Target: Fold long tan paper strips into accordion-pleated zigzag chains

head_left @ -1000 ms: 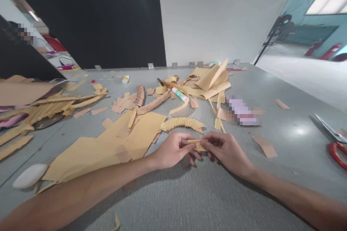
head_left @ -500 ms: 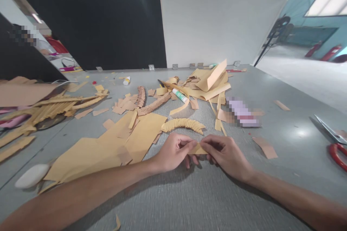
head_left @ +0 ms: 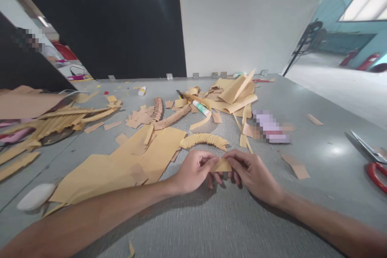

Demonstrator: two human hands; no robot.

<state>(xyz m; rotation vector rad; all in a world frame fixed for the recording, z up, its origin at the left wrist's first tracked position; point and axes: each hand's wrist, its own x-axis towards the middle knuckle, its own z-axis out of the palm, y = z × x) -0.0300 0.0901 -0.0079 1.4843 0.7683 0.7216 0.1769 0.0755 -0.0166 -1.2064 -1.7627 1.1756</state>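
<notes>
My left hand (head_left: pixel 191 172) pinches one end of a small yellow paper slip (head_left: pixel 223 165) between thumb and fingers, and my right hand (head_left: pixel 256 171) pinches the other end the same way, so the slip sits between the two, over the grey table (head_left: pixel 193 225). A second ago a raised lip showed along its far edge; now a flatter, wider face is turned up to me, which I take to mean its folding is under way, though my fingers hide both ends and I cannot tell how any crease lies. Just beyond my fingers is a curved, pleated yellow strip (head_left: pixel 205 140), unmoved and apart from the slip. Left of that spread larger yellow sheets (head_left: pixel 96 173), and farther off lie two brown pleated strips (head_left: pixel 174 117) and a glue stick (head_left: pixel 201 108). Well to my right rest red-handled scissors (head_left: pixel 375 168), apart from both hands.
</notes>
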